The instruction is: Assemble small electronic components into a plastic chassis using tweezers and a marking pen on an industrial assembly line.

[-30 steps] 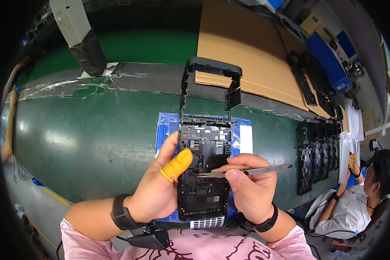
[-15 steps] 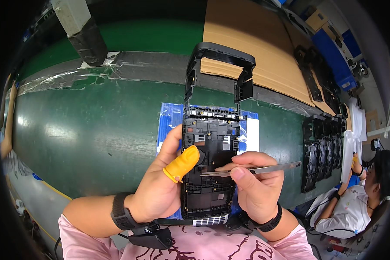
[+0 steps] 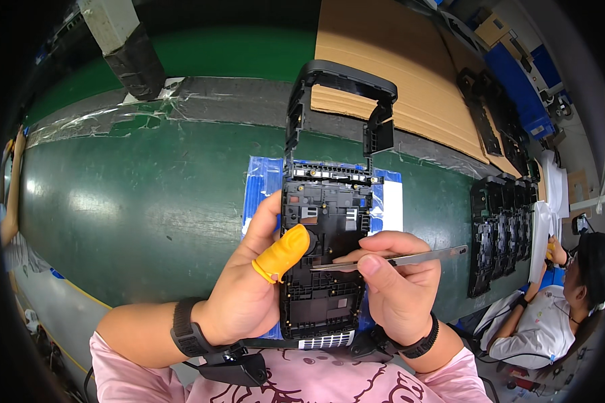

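A long black plastic housing (image 3: 329,232) stands out in front of me, with an open frame at its far end and ribs, slots and small brass inserts on its near part. My left hand (image 3: 249,289) is closed around its left edge, the thumb in a yellow finger cot (image 3: 284,254) lying on the inner face. Between the thumb and fingers of my right hand (image 3: 400,282) is a pair of metal tweezers (image 3: 417,258). Their tips point left, over the middle of the housing. Whether the tips grip anything is too small to see.
Beneath the housing lies a blue sheet (image 3: 262,178) on the green table (image 3: 134,208). More black housings (image 3: 501,228) stand in a row at the right, near cardboard (image 3: 396,74). A co-worker (image 3: 544,322) sits at the far right. A post (image 3: 136,64) rises at the back left.
The housing's far end has shifted very slightly away from me. Both hands keep the same hold, and the tweezers stay over nearly the same spot.
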{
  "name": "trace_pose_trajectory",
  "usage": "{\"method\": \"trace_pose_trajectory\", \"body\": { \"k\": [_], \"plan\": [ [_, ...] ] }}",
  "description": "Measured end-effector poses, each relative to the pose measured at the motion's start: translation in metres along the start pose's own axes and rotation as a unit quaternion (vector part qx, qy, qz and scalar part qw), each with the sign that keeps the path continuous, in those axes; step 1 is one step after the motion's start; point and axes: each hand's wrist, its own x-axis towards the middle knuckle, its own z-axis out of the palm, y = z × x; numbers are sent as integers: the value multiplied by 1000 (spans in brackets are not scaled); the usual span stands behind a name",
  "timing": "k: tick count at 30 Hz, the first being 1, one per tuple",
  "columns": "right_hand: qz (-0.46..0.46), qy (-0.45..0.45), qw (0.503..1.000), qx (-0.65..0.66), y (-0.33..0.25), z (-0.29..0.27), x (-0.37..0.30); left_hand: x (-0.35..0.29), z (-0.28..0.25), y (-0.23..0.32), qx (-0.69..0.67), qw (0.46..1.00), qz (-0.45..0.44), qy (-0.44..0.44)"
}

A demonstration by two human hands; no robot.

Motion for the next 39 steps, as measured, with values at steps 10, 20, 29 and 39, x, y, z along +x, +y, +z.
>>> {"method": "trace_pose_trajectory", "body": {
  "k": [10, 20, 29, 39],
  "plan": [
    [-6, 8, 1000, -11, 5, 0, 0, 0, -1, 0, -95, 995, -13, 4],
    [-124, 161, 975, 91, -32, -50, 5, 9, -9, 4, -22, 999, 10, -21],
    [-163, 246, 955, 37, -43, -116, -46, 129, -47, 86, 34, 992, 117, 28],
    [-220, 350, 907, 84, -70, -175, -113, 118, 85, -26, 518, 807, 176, -222]
  ]
}}
